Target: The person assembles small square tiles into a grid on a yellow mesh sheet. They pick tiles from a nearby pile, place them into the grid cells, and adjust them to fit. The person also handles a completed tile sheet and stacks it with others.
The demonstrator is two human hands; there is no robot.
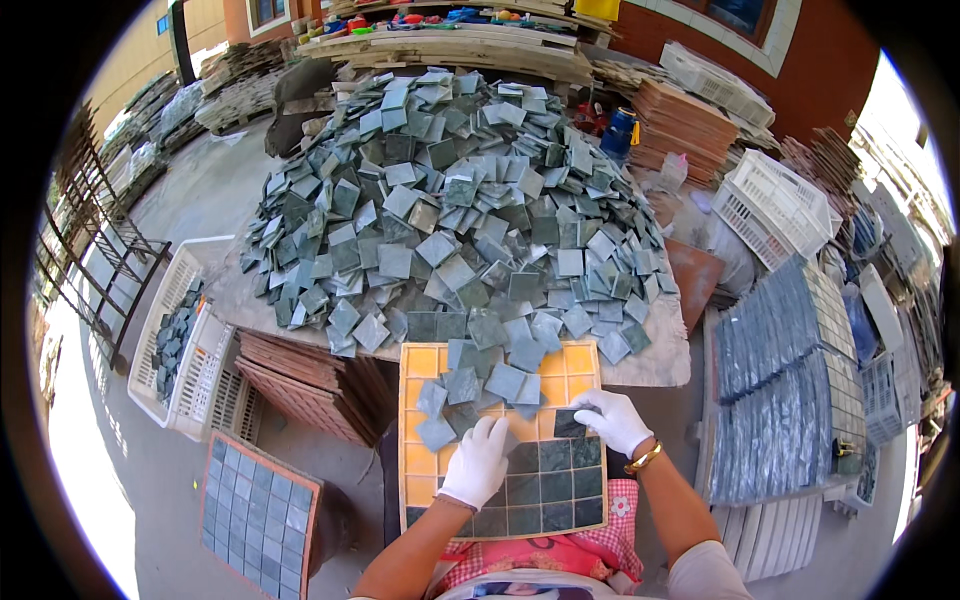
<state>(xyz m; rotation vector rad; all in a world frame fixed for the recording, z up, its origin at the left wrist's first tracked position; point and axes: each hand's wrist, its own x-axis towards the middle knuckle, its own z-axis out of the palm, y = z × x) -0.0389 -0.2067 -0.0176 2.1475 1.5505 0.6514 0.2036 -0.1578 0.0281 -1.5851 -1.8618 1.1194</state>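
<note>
The right gloved hand (613,423) closes its fingers on the edge of a dark tile (569,425) over a yellow gridded tray (582,361). The left gloved hand (477,466) has curled fingers beside a blurred tile (511,442); its grip cannot be told. Nearer than the fingers, set tiles (555,485) fill rows; beyond, a tile heap (450,200) covers the surface (663,345).

White-gloved right fingers (593,401) touch a dark green tile (568,425).
</note>
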